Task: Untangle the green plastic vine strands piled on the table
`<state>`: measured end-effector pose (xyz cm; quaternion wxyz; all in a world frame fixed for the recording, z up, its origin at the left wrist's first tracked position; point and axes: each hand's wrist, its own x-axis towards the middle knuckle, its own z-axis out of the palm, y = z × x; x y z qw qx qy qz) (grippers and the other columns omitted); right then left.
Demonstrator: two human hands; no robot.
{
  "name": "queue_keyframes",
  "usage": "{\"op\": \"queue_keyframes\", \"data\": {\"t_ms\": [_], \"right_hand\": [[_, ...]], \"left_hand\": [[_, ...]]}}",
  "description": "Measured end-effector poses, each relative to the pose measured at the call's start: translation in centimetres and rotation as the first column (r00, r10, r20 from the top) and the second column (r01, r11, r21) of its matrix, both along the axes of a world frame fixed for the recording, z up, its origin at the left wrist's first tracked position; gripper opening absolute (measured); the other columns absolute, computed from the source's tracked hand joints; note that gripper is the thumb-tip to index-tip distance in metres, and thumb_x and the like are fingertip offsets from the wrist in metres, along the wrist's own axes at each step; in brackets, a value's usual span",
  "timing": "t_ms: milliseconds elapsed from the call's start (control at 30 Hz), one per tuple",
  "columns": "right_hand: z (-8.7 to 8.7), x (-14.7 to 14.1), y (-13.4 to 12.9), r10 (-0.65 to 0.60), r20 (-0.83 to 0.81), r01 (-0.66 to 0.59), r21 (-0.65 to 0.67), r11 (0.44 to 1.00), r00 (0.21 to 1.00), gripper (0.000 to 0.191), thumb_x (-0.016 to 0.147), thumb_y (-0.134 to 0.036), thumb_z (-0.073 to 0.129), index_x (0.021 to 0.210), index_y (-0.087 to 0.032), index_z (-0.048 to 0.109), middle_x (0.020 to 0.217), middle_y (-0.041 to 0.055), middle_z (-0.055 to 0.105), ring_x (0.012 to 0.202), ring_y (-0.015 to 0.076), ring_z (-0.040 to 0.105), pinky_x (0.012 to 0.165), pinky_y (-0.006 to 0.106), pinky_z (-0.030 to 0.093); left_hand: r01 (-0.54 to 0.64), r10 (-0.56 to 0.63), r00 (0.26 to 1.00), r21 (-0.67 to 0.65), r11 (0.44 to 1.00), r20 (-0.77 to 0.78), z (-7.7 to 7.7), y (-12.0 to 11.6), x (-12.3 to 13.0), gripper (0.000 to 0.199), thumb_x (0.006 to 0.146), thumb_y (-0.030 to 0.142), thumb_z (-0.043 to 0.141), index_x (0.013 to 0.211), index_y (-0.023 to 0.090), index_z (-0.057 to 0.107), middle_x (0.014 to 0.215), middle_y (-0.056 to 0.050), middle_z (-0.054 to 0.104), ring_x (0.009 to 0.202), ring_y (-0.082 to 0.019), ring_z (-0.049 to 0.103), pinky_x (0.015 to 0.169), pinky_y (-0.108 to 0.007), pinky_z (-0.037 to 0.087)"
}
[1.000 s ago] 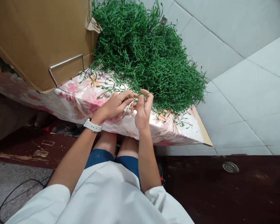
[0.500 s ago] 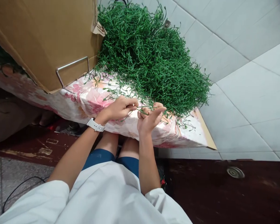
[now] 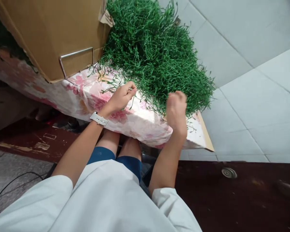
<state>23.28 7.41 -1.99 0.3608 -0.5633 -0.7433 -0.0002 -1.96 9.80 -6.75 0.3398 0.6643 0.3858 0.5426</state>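
A big heap of thin green stems with small tips lies on a table covered with a floral cloth. My left hand, with a white watch band on its wrist, is pinched closed over the cloth in front of the heap. A thin green stem shows below its fingertips. At the heap's front right edge is my right hand, its fingers curled and slightly blurred. What those fingers hold, if anything, is hidden.
A tall cardboard box stands at the left behind a metal wire frame. White wall tiles rise at the right. Loose stems lie along the heap's front edge. A dark red surface is below, on the right.
My hands were close together with a green stem between them. They have parted: the right hand moved right to the heap, the left slightly up and left. The view shifted a little.
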Motion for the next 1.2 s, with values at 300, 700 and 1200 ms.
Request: {"op": "queue_keyframes", "data": {"t_ms": [300,700,1200], "right_hand": [[-4.2,-10.6,-2.3,0.067,-0.886,-0.429,-0.156,0.89,0.459,0.054,0.09,-0.074,0.057,0.117,-0.028,0.049,0.107,0.0007,0.064,0.049,0.0037,0.049,0.039,0.019,0.035],[-3.6,-12.5,-2.2,-0.145,-0.927,-0.416,-0.291,0.862,0.347,0.066,0.084,-0.09,0.049,0.105,-0.028,0.04,0.065,-0.012,0.049,0.032,0.0057,0.039,0.028,0.018,0.028],[-3.3,-13.0,-2.2,-0.053,-0.987,-0.246,-0.091,0.965,0.155,0.061,0.082,-0.068,0.072,0.086,-0.028,0.027,0.056,-0.0163,0.026,0.039,0.0032,0.025,0.038,0.014,0.02]], "left_hand": [[0.053,-0.049,0.998,0.105,0.993,-0.037,-0.4,-0.2,-0.3,0.02,0.102,0.041,0.051,0.097,0.023,0.053,0.061,0.008,0.048,0.051,-0.01,0.043,0.055,-0.022,0.034],[-0.057,0.176,0.93,0.346,0.937,-0.324,-1.0,-0.6,0.4,0.03,0.102,0.043,0.054,0.095,0.021,0.073,0.086,-0.002,0.077,0.078,-0.018,0.067,0.084,-0.035,0.038],[0.152,-0.142,0.987,0.136,0.979,-0.077,0.2,-1.1,0.6,0.024,0.094,0.038,0.061,0.081,0.018,0.062,0.068,0.002,0.057,0.061,-0.011,0.048,0.06,-0.025,0.037]]}}
